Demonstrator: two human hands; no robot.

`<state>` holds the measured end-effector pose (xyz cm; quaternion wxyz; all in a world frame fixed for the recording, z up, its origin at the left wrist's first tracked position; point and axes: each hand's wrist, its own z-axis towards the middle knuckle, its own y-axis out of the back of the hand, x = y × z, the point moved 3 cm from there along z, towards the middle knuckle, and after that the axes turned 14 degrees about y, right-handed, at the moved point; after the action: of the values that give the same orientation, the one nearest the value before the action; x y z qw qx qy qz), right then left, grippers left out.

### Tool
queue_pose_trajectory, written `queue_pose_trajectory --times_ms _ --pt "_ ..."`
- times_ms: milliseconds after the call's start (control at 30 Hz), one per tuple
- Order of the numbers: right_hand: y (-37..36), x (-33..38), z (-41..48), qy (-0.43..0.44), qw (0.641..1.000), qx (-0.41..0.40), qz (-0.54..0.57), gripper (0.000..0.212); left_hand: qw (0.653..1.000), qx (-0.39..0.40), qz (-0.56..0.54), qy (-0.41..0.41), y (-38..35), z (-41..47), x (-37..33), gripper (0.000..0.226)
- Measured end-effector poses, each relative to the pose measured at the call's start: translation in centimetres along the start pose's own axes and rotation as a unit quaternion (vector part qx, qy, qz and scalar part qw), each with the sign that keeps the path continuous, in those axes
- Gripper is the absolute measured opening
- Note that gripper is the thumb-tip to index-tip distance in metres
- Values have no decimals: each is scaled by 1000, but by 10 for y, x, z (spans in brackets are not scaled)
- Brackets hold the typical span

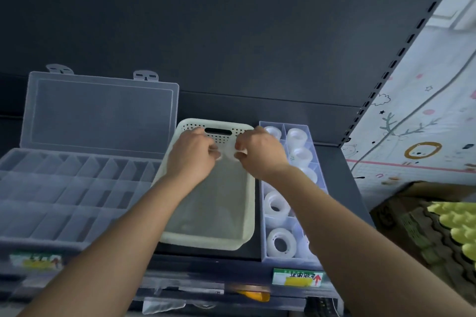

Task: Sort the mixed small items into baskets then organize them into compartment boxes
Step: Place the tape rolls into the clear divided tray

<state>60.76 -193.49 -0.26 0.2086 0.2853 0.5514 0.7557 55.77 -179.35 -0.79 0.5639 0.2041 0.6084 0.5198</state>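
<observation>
Forearms (123,234) outstretched, left hand (192,156) and right hand (260,154) pinch perhaps one roll (228,152) above basket (206,242).

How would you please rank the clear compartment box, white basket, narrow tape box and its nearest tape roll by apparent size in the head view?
1. clear compartment box
2. white basket
3. narrow tape box, similar length to the basket but far slimmer
4. nearest tape roll

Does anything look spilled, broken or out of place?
Nothing stands out. The basket sits between the open compartment box and the tape-roll box, whose rolls lie in compartments. Left hand and right hand pinch a clear item above it.
</observation>
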Motion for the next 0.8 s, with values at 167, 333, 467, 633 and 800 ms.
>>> queue_pose_trajectory --times_ms 167,333,467,633,800 --pt "36 -4 -53 -17 998 -47 37 13 995 0 -99 -10 13 -29 -25 13" --pt "68 -5 -105 -5 999 -35 31 6 993 31 -83 -72 24 -68 -57 12" --pt "81 -12 -139 7 999 3 38 6 989 63 -81 -110 23 -99 -75 11" --pt "78 -19 -173 -18 995 94 38 7 980 109 -37 -164 7 -133 -94 15" --pt "70 -19 -191 -30 989 134 62 8 971 128 65 -192 -14 -153 -98 19"
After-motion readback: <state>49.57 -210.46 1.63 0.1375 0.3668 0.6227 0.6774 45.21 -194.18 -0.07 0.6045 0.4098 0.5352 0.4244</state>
